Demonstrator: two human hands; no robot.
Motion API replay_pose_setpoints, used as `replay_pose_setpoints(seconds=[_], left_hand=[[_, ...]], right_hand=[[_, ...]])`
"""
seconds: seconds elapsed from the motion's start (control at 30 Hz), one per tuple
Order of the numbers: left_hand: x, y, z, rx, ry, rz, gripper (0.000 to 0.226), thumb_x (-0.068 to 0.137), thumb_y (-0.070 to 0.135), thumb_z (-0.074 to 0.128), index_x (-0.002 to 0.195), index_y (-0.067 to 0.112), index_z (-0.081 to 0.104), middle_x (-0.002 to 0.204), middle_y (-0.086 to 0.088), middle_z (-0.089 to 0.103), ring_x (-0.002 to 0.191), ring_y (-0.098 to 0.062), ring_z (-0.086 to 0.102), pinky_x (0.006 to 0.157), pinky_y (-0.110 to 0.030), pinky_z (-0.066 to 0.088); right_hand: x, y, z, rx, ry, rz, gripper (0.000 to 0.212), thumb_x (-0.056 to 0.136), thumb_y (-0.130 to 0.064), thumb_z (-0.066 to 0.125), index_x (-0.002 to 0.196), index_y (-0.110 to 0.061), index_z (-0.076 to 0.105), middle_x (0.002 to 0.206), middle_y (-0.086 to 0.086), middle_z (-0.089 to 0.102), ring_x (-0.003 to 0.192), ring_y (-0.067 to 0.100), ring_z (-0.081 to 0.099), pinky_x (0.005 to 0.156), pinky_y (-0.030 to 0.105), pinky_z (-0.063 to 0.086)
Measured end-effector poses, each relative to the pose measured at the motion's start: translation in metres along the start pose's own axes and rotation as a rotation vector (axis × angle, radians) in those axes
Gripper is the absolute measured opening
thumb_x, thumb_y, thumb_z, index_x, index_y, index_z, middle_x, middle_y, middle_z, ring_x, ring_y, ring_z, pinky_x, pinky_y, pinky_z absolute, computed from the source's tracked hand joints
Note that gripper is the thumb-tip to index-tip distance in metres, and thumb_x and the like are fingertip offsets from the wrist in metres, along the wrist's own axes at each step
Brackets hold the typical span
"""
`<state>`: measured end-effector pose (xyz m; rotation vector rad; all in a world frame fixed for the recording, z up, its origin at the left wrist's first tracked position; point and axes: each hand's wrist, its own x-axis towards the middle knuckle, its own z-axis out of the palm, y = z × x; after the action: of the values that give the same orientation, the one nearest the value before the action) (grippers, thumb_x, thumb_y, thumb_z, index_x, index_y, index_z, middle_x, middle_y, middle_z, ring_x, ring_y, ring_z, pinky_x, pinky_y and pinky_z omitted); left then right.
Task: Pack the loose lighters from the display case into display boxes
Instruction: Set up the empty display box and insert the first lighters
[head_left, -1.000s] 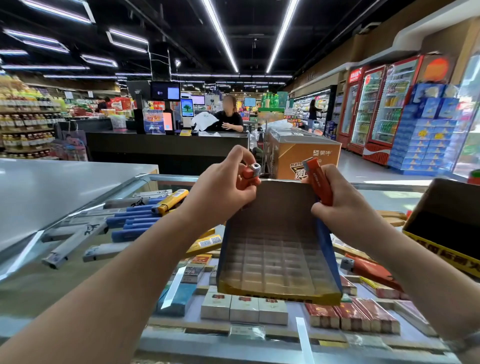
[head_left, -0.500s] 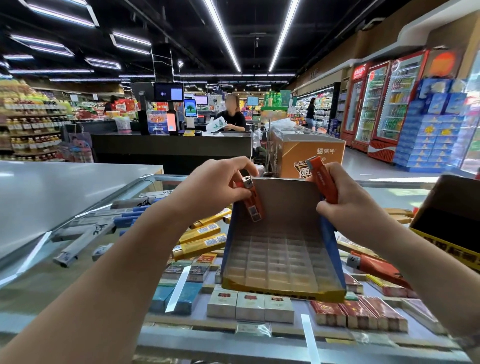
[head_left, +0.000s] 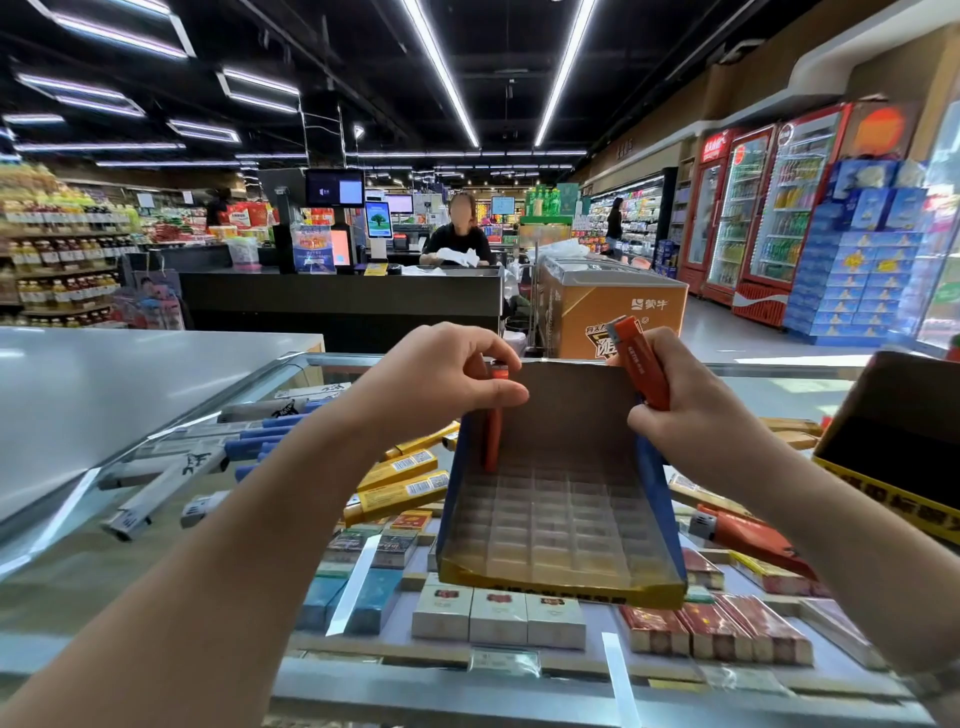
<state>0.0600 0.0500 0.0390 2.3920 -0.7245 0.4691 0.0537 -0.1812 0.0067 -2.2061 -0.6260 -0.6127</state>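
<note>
Above the desk (head_left: 156, 582), left hand (head_left: 441, 379) pinches an orange lighter (head_left: 494, 415) upright at the display box's (head_left: 561, 525) ten o'clock corner; right hand (head_left: 691, 415) grips another lighter (head_left: 638, 364).

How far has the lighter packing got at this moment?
Barely begun. The display box shows only empty slots. In hand: the left hand stands the first orange lighter upright in the back-left corner; the right hand grips a second orange lighter. Left: loose yellow lighters and blue lighters on the glass.

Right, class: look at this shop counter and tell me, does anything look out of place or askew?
Yes. Loose lighters lie scattered at odd angles on the glass display case: yellow lighters left of the display box, an orange lighter on its right.
</note>
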Motion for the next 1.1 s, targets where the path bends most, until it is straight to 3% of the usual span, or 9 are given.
replay_pose_setpoints(seconds=[0.17,0.3,0.43,0.73,0.97,1.1], left_hand=[[0.000,-0.006,-0.005,0.030,0.019,-0.010,0.013,0.078,0.034,0.070,0.087,0.027,0.063,0.049,0.018,0.054,0.048,0.005,0.048,0.048,-0.007,0.035],[0.000,-0.008,0.002,0.288,0.177,0.031,0.022,0.074,0.049,0.067,0.079,0.028,0.061,0.053,0.005,0.054,0.048,-0.007,0.045,0.049,-0.024,0.038],[0.000,-0.006,0.009,0.412,0.256,0.060,0.025,0.076,0.052,0.064,0.078,0.028,0.060,0.051,0.013,0.043,0.049,-0.001,0.038,0.049,-0.024,0.030],[0.002,-0.011,0.009,0.271,0.217,-0.011,0.025,0.075,0.048,0.068,0.074,0.023,0.064,0.048,0.015,0.042,0.044,-0.002,0.039,0.045,-0.019,0.026],[0.006,-0.010,0.017,0.322,0.149,-0.036,0.019,0.081,0.042,0.065,0.080,0.025,0.057,0.056,0.018,0.043,0.052,0.000,0.041,0.048,-0.016,0.026],[0.002,-0.014,0.017,0.280,0.176,-0.029,0.027,0.082,0.043,0.063,0.099,0.027,0.050,0.066,0.014,0.045,0.060,-0.005,0.044,0.053,-0.022,0.034]], right_hand=[[0.000,-0.001,0.000,0.004,0.000,-0.009,0.038,0.081,0.003,0.055,0.092,-0.029,0.037,0.068,0.000,0.037,0.049,-0.006,0.043,0.048,0.006,0.037],[0.000,-0.001,0.000,0.003,-0.009,0.002,0.037,0.083,0.001,0.056,0.093,-0.030,0.037,0.072,0.002,0.040,0.055,0.006,0.044,0.048,0.007,0.038],[-0.001,-0.003,0.001,0.000,0.000,0.003,0.036,0.084,0.000,0.056,0.099,-0.025,0.036,0.073,0.002,0.041,0.057,0.011,0.042,0.050,0.005,0.039],[-0.002,-0.005,0.001,0.024,-0.026,0.021,0.035,0.084,0.000,0.056,0.106,-0.021,0.039,0.080,0.008,0.045,0.062,0.014,0.044,0.052,0.007,0.040],[-0.001,-0.006,0.001,0.018,-0.034,0.049,0.036,0.085,-0.001,0.056,0.105,-0.025,0.037,0.080,0.003,0.045,0.063,0.013,0.046,0.050,0.009,0.041],[-0.002,-0.006,0.001,0.027,-0.027,0.050,0.037,0.084,0.000,0.056,0.105,-0.025,0.037,0.077,0.000,0.042,0.061,0.012,0.044,0.051,0.007,0.041]])
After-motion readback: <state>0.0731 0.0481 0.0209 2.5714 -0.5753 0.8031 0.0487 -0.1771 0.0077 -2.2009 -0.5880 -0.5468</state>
